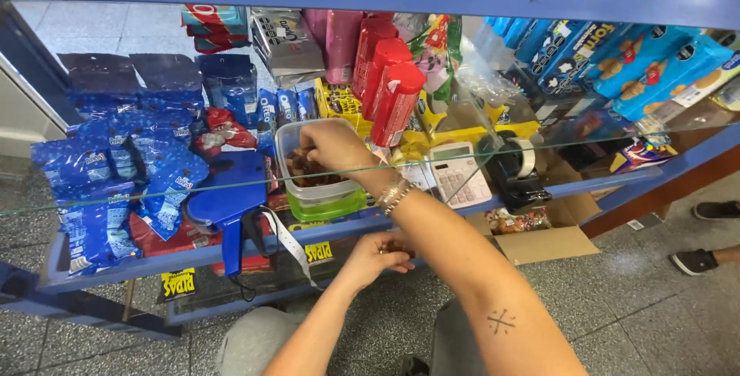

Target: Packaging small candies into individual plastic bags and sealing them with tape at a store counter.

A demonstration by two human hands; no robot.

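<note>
Head view, single: looked steeply down, close in, through the glass top (pixel 539 145) onto the blue shelf's (pixel 116 264) front edge.

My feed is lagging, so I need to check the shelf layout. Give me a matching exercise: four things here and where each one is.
Things:
1. right hand
2. left hand
3. white calculator
4. tape dispenser

Places:
A. just right of the calculator
B. inside the clear plastic container
C. below the shelf's front edge
D. right of the container, behind the forearm

Pairs: 1-B, 2-C, 3-D, 4-A
</note>
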